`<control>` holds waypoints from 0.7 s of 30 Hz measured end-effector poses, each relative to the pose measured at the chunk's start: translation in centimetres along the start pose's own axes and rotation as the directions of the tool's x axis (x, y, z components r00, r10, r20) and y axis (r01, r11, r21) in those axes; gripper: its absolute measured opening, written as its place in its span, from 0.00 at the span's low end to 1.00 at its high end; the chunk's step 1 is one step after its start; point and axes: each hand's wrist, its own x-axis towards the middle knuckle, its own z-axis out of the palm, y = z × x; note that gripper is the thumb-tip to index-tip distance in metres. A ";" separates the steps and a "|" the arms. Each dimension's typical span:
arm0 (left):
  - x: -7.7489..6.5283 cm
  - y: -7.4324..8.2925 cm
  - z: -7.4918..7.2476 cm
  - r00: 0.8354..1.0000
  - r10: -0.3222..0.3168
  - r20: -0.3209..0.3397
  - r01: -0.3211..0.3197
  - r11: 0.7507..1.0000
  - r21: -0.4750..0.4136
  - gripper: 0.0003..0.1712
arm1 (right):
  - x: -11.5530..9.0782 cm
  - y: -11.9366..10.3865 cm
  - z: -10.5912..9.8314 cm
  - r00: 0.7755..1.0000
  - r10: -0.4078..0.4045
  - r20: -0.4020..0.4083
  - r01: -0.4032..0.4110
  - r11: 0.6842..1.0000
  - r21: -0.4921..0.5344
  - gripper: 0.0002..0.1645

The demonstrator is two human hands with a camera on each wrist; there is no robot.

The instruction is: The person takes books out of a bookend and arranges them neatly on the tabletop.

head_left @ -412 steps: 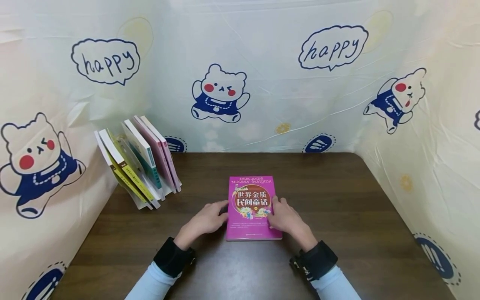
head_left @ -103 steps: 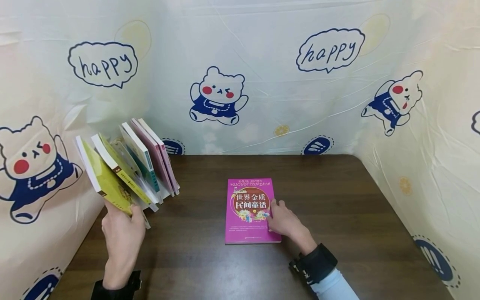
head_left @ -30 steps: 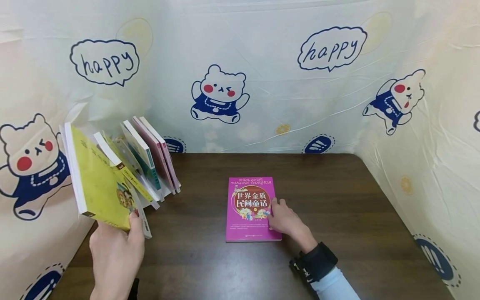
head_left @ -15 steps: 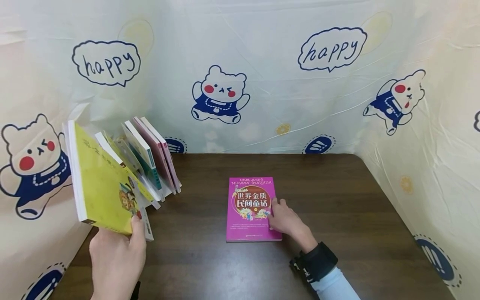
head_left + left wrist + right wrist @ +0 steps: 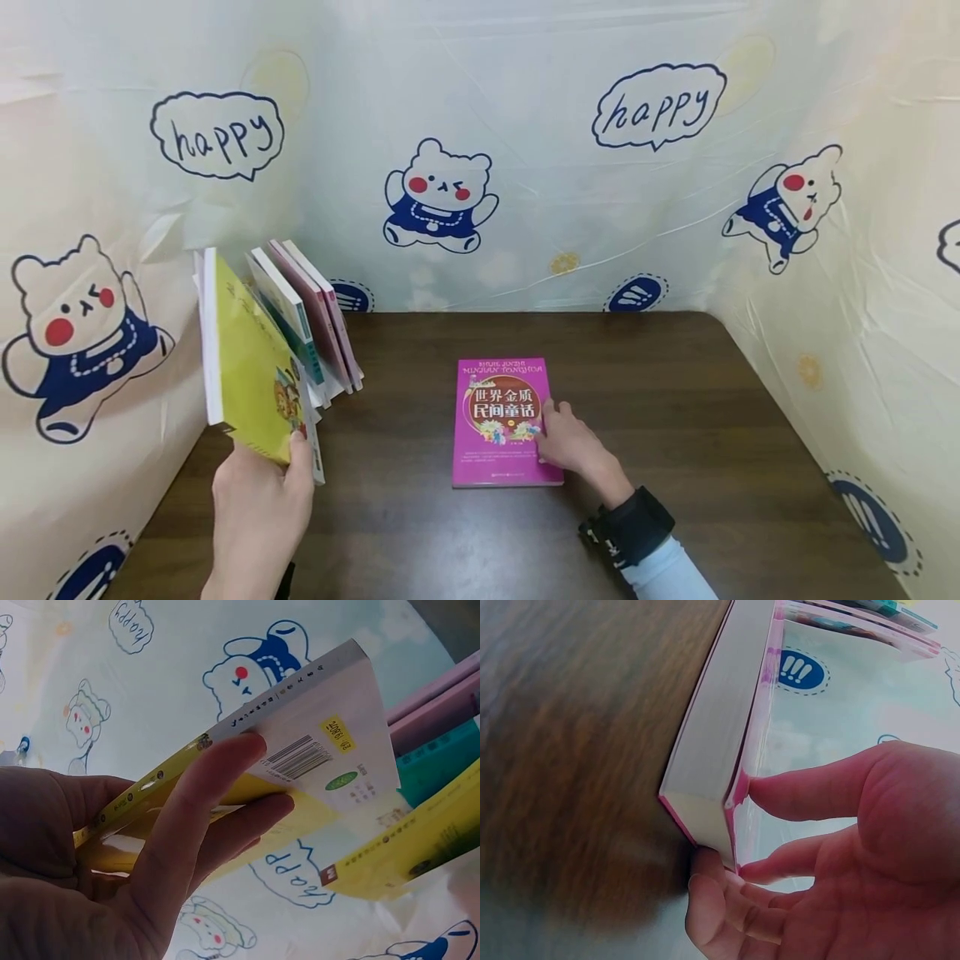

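My left hand (image 5: 258,512) grips a yellow book (image 5: 255,358) by its lower edge, thumb on the cover, holding it tilted in front of the row at the left. In the left wrist view, fingers lie across its back cover, beside a barcode. A pale strip (image 5: 316,450) shows at its right edge; whether that is a second book I cannot tell. My right hand (image 5: 573,442) holds the right edge of a pink book (image 5: 480,467) lying on the table, with the thumb (image 5: 802,796) on its cover and other fingers at its lower edge.
Behind the held book leans a row of books with green (image 5: 307,337) and pink-mauve spines (image 5: 318,333); another yellow spine (image 5: 420,847) shows in the left wrist view. Brown table (image 5: 660,400) surrounds the pink book. Printed cloth (image 5: 540,183) walls the back and sides.
Earlier both hands were at the pink book. My left hand went to the row, took the leftmost yellow book and has just shifted right with it. My right hand stayed.
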 end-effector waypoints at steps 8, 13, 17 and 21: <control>0.4 -0.6 1.3 0.998 0.052 0.034 -0.052 0.999 -0.012 0.18 | 0.0 0.0 0.0 1.000 0.005 0.001 -0.005 1.000 0.001 0.47; 0.5 -1.0 2.0 0.995 0.094 0.026 -0.093 0.995 -0.027 0.16 | 0.0 0.0 0.1 1.000 -0.001 -0.002 0.001 1.000 -0.001 0.47; 0.6 -1.3 2.5 0.994 0.106 0.040 -0.105 0.994 -0.042 0.16 | 0.0 0.1 0.1 1.000 0.001 0.004 -0.001 1.000 0.003 0.47; 0.9 -1.4 2.9 0.991 0.118 0.067 -0.115 0.992 -0.050 0.16 | 0.0 0.2 0.0 1.000 0.007 0.009 -0.007 1.000 0.010 0.47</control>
